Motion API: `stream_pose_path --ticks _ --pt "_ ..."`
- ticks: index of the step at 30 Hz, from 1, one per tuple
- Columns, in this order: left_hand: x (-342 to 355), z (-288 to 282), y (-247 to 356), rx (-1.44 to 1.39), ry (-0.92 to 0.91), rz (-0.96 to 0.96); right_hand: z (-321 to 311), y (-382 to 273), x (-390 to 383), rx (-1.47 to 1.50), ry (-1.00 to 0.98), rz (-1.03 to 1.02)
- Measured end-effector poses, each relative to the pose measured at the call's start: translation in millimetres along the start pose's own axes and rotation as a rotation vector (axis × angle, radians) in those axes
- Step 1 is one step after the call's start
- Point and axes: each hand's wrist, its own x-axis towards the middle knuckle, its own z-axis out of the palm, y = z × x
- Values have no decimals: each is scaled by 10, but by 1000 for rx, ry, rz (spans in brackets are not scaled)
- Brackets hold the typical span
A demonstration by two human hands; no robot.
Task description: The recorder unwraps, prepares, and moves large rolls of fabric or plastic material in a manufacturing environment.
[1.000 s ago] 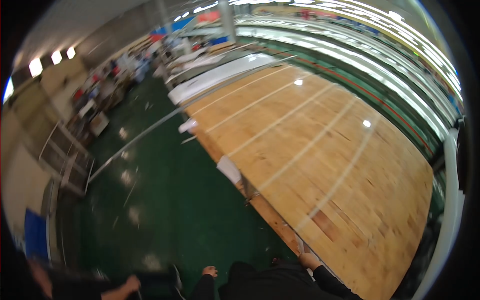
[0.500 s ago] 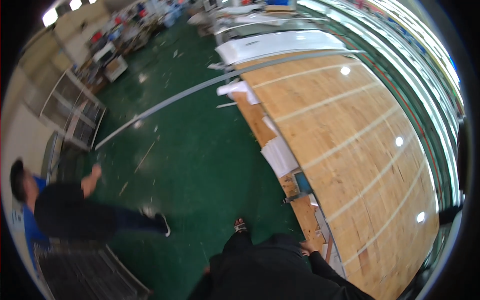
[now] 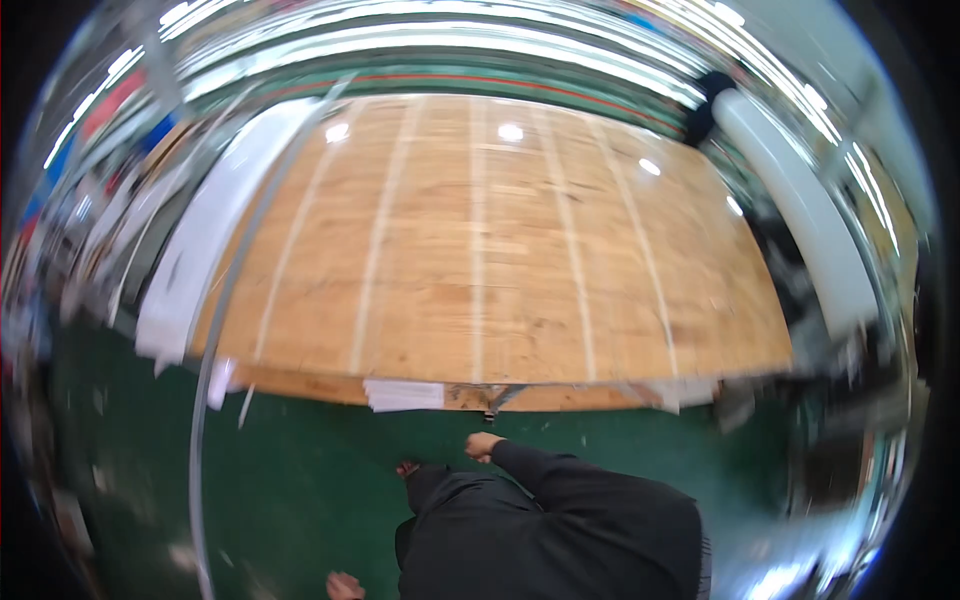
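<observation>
My right hand (image 3: 482,447) hangs in front of the near edge of a large wooden table (image 3: 520,300). Its fingers look curled in, with nothing visible in them, and it sits apart from the table. Down at the lower rim, my left hand (image 3: 345,586) is smeared by motion. Its fingers cannot be made out, and the floor lies around it. Pale stripes run across the tabletop from front to back.
A long grey bar (image 3: 232,265) lies over the table's left end and reaches past its near edge. White sheet material (image 3: 215,230) covers the far-left end. Stacked white papers (image 3: 403,395) rest on a shelf beneath. A thick white roll (image 3: 800,205) stands at right. The floor (image 3: 290,470) is green.
My view has swung right, so the table now lies straight ahead. The other person at left is out of view. My right hand has come away from the table's edge, and my left hand shows low down.
</observation>
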Motion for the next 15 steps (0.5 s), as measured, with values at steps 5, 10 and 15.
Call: stream_pose_path --ticks 5,10,15 --pt "1082 691 1532 186 -803 -421 -76 -716 -337 109 616 -89" --pt "1743 1653 2436 686 -801 -273 141 -1578 -920 585 467 -219" --pt "1562 2448 2063 1100 -783 -128 1167 -415 -2002 577 784 217"
